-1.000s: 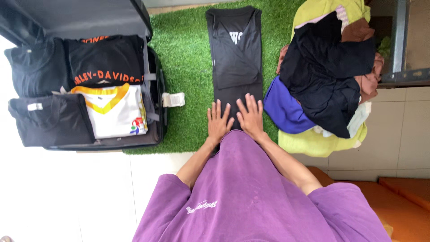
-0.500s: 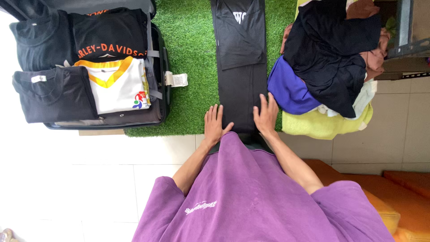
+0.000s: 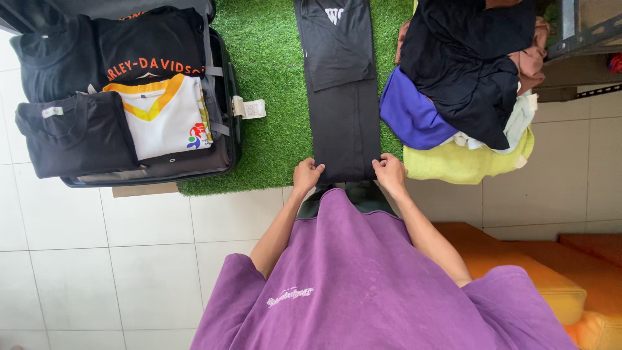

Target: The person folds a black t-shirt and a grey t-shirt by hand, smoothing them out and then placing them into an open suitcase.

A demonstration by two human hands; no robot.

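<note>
Left hand (image 3: 307, 175) and right hand (image 3: 391, 174) slid back from flat pressing to near hem of folded black T-shirt (image 3: 343, 97); both now pinch its corners on green turf mat (image 3: 272, 78); smoothing done, fold-over likely next.

Shirt (image 3: 342, 97) between suitcase (image 3: 223, 97) left, clothes pile (image 3: 466, 91) right

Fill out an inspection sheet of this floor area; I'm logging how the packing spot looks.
Surface: green artificial-grass mat on white tiled floor.
Job's things: long folded black shirt lying flat on the mat.
Clutter: heap of mixed-colour clothes right of it; open black suitcase with folded shirts on the left.
Grippers: left hand and right hand grip the shirt's near corners, fingers curled.
Cables: nothing seen.
Surroundings: orange cushion; metal frame.
</note>
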